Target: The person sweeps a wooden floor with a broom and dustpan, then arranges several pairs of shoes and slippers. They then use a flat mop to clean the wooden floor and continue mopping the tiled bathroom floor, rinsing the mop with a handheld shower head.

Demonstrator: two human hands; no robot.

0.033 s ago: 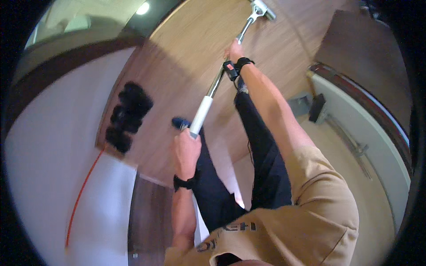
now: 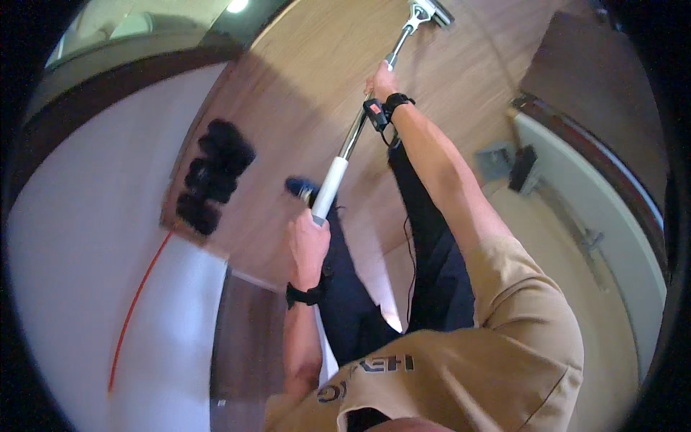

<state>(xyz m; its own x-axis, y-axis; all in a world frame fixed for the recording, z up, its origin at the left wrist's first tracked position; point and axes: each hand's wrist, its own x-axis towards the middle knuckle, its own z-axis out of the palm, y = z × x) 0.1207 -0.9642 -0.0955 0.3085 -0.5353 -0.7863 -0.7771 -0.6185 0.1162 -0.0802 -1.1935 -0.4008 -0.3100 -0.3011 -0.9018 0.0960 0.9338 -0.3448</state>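
Observation:
I hold a mop with a metal pole, a white sleeve grip [image 2: 330, 189] and a white mop head [image 2: 427, 11] lying on the wooden floor at the top of the view. My left hand [image 2: 309, 245] is closed round the grey lower end of the handle, close to my body. Farther up the pole, my right hand [image 2: 381, 82] is wrapped round it just below the head. A small black device [image 2: 375, 114] hangs by the right wrist, beside a black strap. The mop head's underside is hidden.
Dark fuzzy slippers [image 2: 216, 169] lie by the white wall at left. My blue shoe [image 2: 301, 188] stands beside the pole. At right are a raised white-edged ledge [image 2: 590, 162], a dustpan-like grey thing [image 2: 494, 161] and a dark mat or panel [image 2: 576, 68].
The view has shifted slightly, so the slippers and left shoe appear a little higher and farther right. The mop head sits slightly farther right. Both hands keep their hold.

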